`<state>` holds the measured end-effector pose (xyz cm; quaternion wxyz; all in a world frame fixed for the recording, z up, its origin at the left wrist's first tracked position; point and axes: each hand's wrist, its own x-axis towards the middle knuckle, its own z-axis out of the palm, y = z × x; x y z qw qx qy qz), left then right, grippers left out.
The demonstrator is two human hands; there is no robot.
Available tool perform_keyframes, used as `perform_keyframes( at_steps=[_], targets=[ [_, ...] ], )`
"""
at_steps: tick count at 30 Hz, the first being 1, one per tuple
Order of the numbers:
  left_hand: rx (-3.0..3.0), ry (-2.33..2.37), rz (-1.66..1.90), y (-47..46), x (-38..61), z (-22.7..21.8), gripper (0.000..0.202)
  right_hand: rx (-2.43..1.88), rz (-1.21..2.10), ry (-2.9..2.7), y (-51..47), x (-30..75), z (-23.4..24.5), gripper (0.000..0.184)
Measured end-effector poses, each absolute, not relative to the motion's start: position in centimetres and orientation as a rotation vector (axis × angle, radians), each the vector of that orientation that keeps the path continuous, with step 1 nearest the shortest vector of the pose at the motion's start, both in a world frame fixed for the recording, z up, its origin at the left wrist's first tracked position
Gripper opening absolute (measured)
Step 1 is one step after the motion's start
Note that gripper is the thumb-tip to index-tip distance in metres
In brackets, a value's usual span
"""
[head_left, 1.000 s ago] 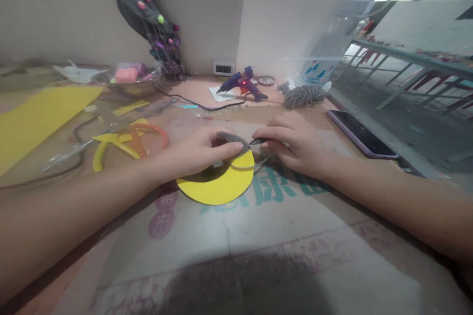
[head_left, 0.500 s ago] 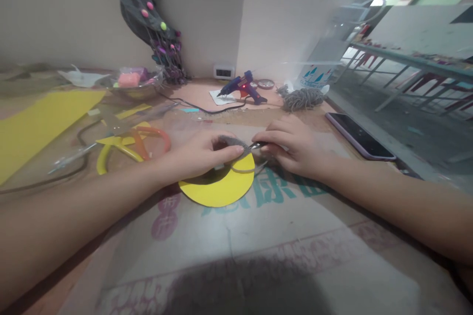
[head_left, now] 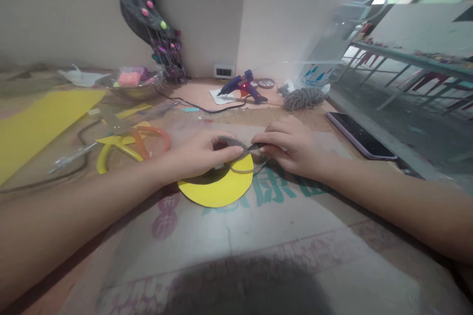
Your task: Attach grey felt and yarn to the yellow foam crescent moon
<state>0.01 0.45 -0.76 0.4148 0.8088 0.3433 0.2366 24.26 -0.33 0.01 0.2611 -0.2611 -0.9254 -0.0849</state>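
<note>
A yellow paper disc (head_left: 218, 188) lies flat on the table before me. My left hand (head_left: 197, 155) rests on its far half, fingers curled and pressing a patch of grey yarn (head_left: 231, 142) onto the disc. My right hand (head_left: 291, 145) is closed in a pinch on a strand of that grey yarn (head_left: 254, 147) at the disc's right edge. A loose loop of the strand trails over the disc below the fingertips. The two hands nearly touch.
A blue glue gun (head_left: 242, 86) with a lit red lamp stands at the back, its cord running left. A grey yarn bundle (head_left: 302, 98) lies beside it. A phone (head_left: 360, 135) is at the right. Scissors (head_left: 129, 145), yellow paper (head_left: 39, 120) and a bowl (head_left: 131, 82) are at the left.
Both hands stay on the disc. The right hand's pinch has drawn a little closer to the left fingertips, and the yarn strand between them looks shorter.
</note>
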Motion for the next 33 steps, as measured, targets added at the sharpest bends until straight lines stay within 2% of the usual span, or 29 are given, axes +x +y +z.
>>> perform_keyframes(
  at_steps=[25, 33],
  targets=[
    [2.033, 0.871, 0.595, 0.61, -0.10, -0.99, 0.030, -0.698, -0.198, -2.505, -0.27, 24.40, 0.07, 0.021],
    [2.044, 0.859, 0.564, 0.49, -0.01, -0.74, 0.030, -0.664, -0.336, -2.508, -0.20, 24.45, -0.07, 0.020]
  ],
)
